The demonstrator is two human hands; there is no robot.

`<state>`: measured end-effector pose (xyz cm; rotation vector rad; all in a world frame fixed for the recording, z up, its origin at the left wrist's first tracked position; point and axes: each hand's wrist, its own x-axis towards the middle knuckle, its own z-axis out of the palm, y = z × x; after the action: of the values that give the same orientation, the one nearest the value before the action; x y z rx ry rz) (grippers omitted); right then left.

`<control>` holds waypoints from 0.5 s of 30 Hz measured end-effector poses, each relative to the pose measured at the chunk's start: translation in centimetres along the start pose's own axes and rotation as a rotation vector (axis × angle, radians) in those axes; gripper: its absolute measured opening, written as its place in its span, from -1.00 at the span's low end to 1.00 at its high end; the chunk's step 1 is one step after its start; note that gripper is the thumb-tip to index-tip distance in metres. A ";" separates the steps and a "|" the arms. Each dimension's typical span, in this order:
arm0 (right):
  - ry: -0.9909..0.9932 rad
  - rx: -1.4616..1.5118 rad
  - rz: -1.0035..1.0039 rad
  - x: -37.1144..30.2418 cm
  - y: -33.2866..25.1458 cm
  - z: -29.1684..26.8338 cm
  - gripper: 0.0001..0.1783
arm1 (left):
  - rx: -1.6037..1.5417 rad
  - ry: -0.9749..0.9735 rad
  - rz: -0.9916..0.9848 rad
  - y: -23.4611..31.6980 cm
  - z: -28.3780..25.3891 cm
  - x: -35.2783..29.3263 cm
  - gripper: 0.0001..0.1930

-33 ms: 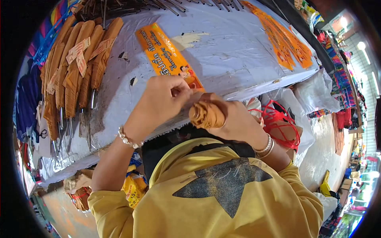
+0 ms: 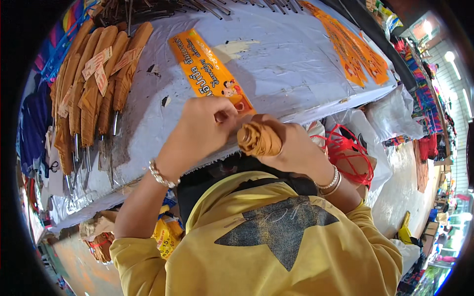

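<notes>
My right hand (image 2: 294,148) is wrapped round a brown folded umbrella (image 2: 259,139), its cloth rolled tight and the rolled end turned toward me. Close beside it, the fingers of my left hand (image 2: 205,126) are pinched together near the umbrella; whatever they hold is hidden. An orange printed strip (image 2: 197,59), flat and plastic-looking, lies on the table, and its near end reaches the gap between my hands. On the left, a pile of brown folded umbrellas (image 2: 101,74) has metal shafts sticking out and paper tags on top.
A pale plastic sheet covers the table (image 2: 276,59). More orange strips (image 2: 353,49) lie at the far right, and metal rods (image 2: 212,7) along the far edge. Red straps and bags (image 2: 348,158) are beyond the table's right front edge. A yellow bag (image 2: 167,234) sits below, left of me.
My right hand and the umbrella have shifted very slightly up and to the right. My left hand is almost where it was, still pinched.
</notes>
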<state>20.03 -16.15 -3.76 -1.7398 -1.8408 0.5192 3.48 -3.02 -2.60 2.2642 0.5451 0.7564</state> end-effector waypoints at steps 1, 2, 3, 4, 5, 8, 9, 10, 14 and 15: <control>0.040 0.030 -0.018 0.2 0.3 -0.1 -0.32 | 0.000 -0.002 0.000 0.3 0.2 -0.2 -0.88; 0.080 0.060 -0.037 0.2 0.5 -0.2 -0.36 | 0.070 0.005 0.055 0.7 0.6 -0.4 -0.88; 0.079 0.060 -0.035 0.2 0.5 -0.3 -0.36 | 0.139 0.014 0.109 1.1 0.8 -0.5 -0.87; 0.078 0.075 -0.020 0.2 0.5 -0.3 -0.38 | 0.208 0.023 0.163 1.2 1.0 -0.6 -0.86; 0.077 0.089 -0.004 0.2 0.5 -0.4 -0.41 | 0.206 0.023 0.162 1.1 1.0 -0.4 -0.86; 0.072 0.098 0.004 0.2 0.6 -0.5 -0.43 | -0.072 -0.125 -0.155 0.4 0.7 0.4 -0.78; 0.075 0.096 0.006 0.1 0.7 -0.5 -0.42 | -0.073 -0.120 -0.155 0.1 1.0 0.2 -0.78; 0.079 0.093 0.009 0.0 0.7 -0.4 -0.41 | 0.024 -0.019 -0.040 -0.3 1.6 -0.1 -0.77; 0.177 0.313 -0.027 -0.2 0.8 0.4 -0.40 | 0.216 0.172 0.209 -0.2 2.7 -0.3 -0.80; 0.180 0.310 -0.024 -0.1 0.6 0.3 -0.40 | 0.223 0.177 0.215 0.0 2.8 -0.3 -0.84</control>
<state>20.33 -16.17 -4.35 -1.5027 -1.5617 0.5837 5.02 -4.53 -4.39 2.5049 0.4937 1.0567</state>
